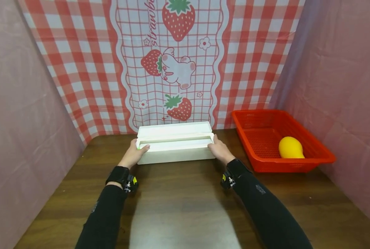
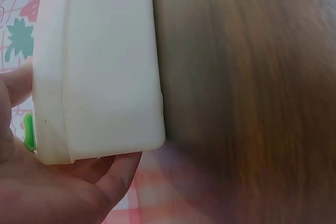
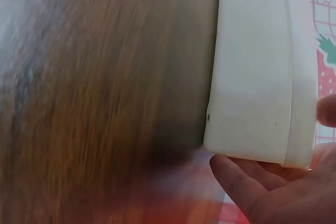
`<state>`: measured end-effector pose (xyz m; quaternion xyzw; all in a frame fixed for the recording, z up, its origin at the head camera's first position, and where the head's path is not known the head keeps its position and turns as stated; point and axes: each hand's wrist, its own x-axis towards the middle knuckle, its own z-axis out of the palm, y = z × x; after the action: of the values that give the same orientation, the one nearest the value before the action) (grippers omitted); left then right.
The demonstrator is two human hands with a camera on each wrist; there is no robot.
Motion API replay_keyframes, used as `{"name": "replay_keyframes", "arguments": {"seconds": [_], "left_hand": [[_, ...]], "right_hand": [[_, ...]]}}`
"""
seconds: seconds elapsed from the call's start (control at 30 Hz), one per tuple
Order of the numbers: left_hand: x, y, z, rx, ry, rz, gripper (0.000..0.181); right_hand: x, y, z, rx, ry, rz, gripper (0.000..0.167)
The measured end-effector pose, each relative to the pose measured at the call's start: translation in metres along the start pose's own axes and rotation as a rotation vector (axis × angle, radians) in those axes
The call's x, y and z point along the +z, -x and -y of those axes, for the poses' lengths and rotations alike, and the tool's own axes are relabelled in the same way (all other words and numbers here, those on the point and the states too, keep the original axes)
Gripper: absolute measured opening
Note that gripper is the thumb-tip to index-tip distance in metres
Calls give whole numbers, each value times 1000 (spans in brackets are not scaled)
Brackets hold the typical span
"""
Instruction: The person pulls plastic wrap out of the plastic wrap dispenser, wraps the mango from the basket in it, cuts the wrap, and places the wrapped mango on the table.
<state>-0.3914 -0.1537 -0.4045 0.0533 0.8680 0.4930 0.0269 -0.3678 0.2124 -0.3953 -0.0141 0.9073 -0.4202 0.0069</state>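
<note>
A long white plastic box [image 1: 176, 156] lies crosswise near the back of the table. Its lid [image 1: 175, 129] is raised along the far side, and a long opening shows on top. My left hand [image 1: 134, 153] grips the left end, thumb over the top edge and fingers against the end wall. At the opposite end my right hand [image 1: 219, 149] holds the box the same way. In the left wrist view, a small green piece [image 2: 29, 131] sticks out by the box's top, near the left thumb. I cannot tell whether the box touches the table.
To the right stands a red plastic basket [image 1: 297, 165] with a yellow rounded object [image 1: 290, 148] inside. A strawberry-print checked cloth [image 1: 94, 69] hangs behind the wooden table [image 1: 178, 204]. Pink cloth [image 1: 337, 86] hangs at both sides.
</note>
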Motion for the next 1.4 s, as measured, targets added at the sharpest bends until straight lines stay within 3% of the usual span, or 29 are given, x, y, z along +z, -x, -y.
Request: {"name": "replay_keyframes", "arguments": {"seconds": [0.53,0.93,1.4], "left_hand": [[26,-16,-11,55,-37,-32,78],[31,-26,-15,86,-79,-25,73],[37,-37,-17,89,-104,-59,75]], "right_hand": [[-17,-1,-17,40,-9,-33,78],[-21,-1,-21,44,-39,-47,77],[-23,-19,-22,-4,-90,-88,72]]}}
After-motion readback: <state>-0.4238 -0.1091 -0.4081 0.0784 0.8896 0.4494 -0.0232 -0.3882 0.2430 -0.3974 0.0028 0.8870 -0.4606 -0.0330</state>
